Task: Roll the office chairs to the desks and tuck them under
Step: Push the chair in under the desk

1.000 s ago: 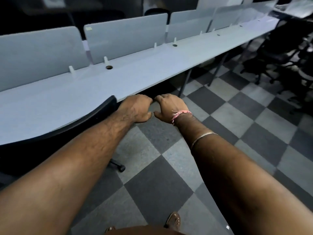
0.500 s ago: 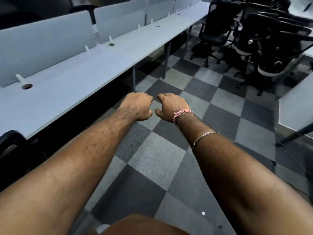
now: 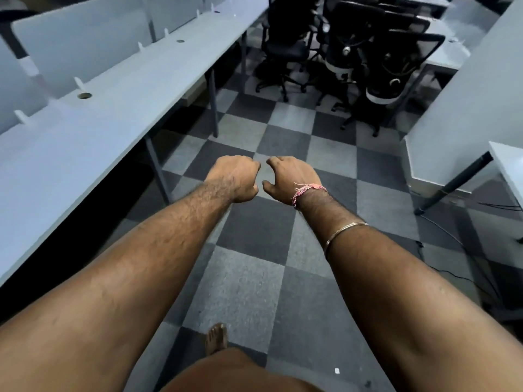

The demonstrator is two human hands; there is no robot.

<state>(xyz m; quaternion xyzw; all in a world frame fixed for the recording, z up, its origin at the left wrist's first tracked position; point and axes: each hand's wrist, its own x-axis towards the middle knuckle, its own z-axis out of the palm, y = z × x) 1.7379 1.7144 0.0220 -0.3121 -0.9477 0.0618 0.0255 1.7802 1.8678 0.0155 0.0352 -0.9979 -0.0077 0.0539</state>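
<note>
Right now the left hand [image 3: 236, 178] and right hand [image 3: 291, 176] are curled, holding nothing, above the checkered floor [image 3: 246, 292]; black chairs [image 3: 368, 58] wait far ahead beside the long desk [image 3: 113, 108].

Both hands are off the chair back now, the left hand [image 3: 233, 178] and right hand [image 3: 293, 178] curled on nothing over the checkered floor [image 3: 249, 292]. The view swings toward the clustered office chairs [image 3: 353, 55] at one o'clock.
</note>
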